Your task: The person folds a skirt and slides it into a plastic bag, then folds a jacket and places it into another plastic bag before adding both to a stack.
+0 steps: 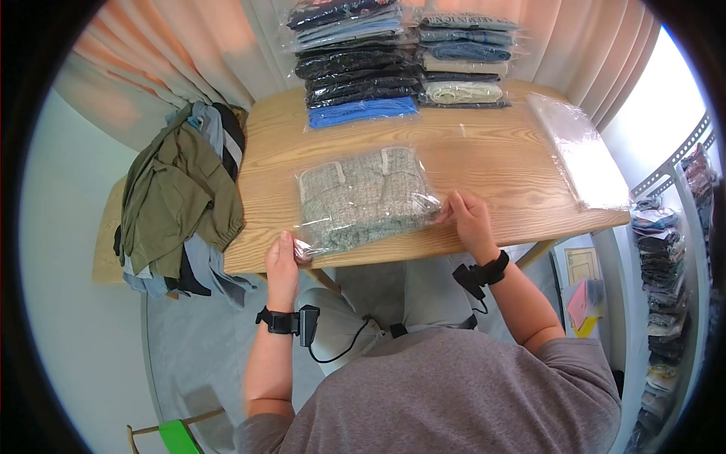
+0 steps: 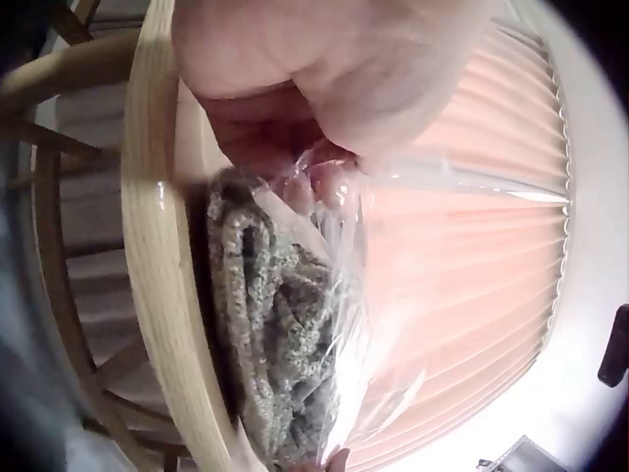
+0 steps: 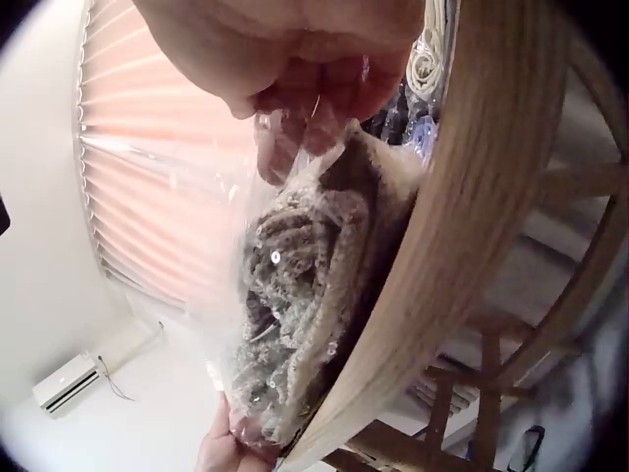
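Note:
A folded grey-green tweed garment (image 1: 363,198) with pale trim lies inside a clear plastic bag (image 2: 344,339) at the table's front edge. My left hand (image 1: 281,263) pinches the bag's near left corner, its fingers curled on the film. At the near right corner, my right hand (image 1: 470,221) grips the plastic between thumb and fingers. Both wrist views show the film drawn up around the fingertips, with the knobbly cloth (image 3: 295,265) just beneath them.
Two stacks of bagged folded clothes, one mostly dark (image 1: 359,64) and one lighter (image 1: 465,57), stand at the table's back. Flat clear bags (image 1: 578,151) lie at the right. Loose clothes (image 1: 178,193) are heaped at the left. A shelf rack (image 1: 662,303) holds more packages.

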`<state>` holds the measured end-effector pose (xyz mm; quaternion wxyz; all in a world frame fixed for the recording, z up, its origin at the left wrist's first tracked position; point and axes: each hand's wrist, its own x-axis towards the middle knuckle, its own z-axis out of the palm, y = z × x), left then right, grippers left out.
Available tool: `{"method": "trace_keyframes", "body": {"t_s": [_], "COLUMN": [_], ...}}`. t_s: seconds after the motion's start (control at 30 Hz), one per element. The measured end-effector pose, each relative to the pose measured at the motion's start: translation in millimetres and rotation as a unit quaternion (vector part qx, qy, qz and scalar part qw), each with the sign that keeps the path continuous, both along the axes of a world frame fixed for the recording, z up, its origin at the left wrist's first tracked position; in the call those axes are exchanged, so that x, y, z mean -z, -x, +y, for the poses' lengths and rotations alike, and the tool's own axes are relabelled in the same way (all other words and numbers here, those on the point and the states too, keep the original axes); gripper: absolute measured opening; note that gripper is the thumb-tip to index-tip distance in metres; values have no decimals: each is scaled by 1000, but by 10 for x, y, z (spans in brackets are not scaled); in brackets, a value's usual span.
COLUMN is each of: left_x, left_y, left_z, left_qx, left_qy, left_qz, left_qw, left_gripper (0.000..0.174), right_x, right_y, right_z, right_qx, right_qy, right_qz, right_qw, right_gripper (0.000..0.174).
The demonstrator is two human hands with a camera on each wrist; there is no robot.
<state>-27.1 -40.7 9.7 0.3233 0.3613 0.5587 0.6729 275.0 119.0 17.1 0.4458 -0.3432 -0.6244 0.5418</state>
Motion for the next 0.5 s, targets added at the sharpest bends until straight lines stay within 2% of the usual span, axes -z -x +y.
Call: {"method": "trace_keyframes", "body": {"t_s": [0.03, 0.23, 0.33, 0.47, 0.5], "left_x": [-3, -48, -42, -25, -25], "left_y": [-17, -89, -93, -98, -99], "left_z": [23, 87, 95, 101, 101], "left_qx": [1, -40, -49, -59, -61], "left_qy": [0, 55, 76, 98, 111], "left_qz": [-1, -24, -21, -41, -47], "left_qw": [1000, 997, 996, 993, 991], "left_gripper": [38, 34, 33, 32, 32], "right_x": [-3, 41, -6, 14, 37], "right_y": [37, 174, 210, 174, 118], "right_z": [-22, -61, -93, -75, -47], "right_qx": [39, 96, 136, 155, 123], "right_qy": [20, 62, 82, 111, 112], "right_qz": [11, 41, 14, 15, 29], "right_qw": [999, 993, 987, 982, 986], "right_gripper": [37, 39, 39, 36, 28]}}
